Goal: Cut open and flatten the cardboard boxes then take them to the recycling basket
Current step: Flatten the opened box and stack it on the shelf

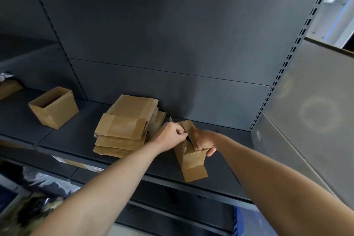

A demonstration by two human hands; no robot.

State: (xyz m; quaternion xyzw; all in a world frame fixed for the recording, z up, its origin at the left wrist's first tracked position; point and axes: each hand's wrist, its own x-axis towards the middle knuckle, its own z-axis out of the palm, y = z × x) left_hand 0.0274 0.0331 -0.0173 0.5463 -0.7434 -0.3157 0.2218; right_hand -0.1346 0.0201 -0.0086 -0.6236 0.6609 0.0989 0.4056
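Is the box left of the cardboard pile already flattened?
No, the left box stands whole with its top open, apart from the flattened stack.

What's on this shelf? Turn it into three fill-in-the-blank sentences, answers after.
The left hand and right hand grip one small brown cardboard box, just ____ of the pile of flattened brown cardboard.
The open-topped brown cardboard box stands ____ of that pile.
On the dark grey metal shelf, the pile lies ____ the two boxes.
Answers: right; left; between.

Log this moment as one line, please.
left hand, right hand: gripping box | flattened stack: beside it | open box: far left
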